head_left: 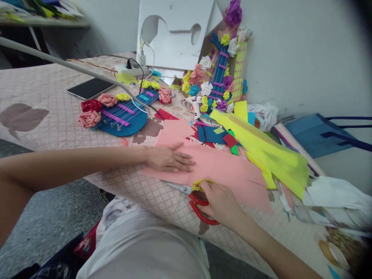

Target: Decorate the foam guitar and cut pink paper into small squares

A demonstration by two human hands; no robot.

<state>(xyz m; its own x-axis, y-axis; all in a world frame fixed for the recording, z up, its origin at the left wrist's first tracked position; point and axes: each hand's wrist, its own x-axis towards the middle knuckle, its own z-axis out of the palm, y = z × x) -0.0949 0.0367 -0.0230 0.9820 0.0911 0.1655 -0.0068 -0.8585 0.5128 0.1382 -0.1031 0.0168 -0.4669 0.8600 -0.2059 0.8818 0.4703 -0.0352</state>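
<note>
A sheet of pink paper [221, 162] lies on the patterned tablecloth near the table's front edge. My left hand [171, 159] rests flat on its left part, palm down with the fingers stretched out. My right hand [219, 201] grips a pair of scissors [200, 205] with red and yellow handles. Their blades point left along the near edge of the paper; whether they are fully closed I cannot make out. Close behind the sheet are red and blue scraps and a green strip [233, 143].
A blue paper guitar [124, 128] with paper flowers lies at the left, near a black tablet [90, 88]. Behind stand a white glue gun [196, 104] and decorated guitar necks [219, 73]. Yellow paper [267, 155] spreads to the right; a tape roll [333, 254] sits lower right.
</note>
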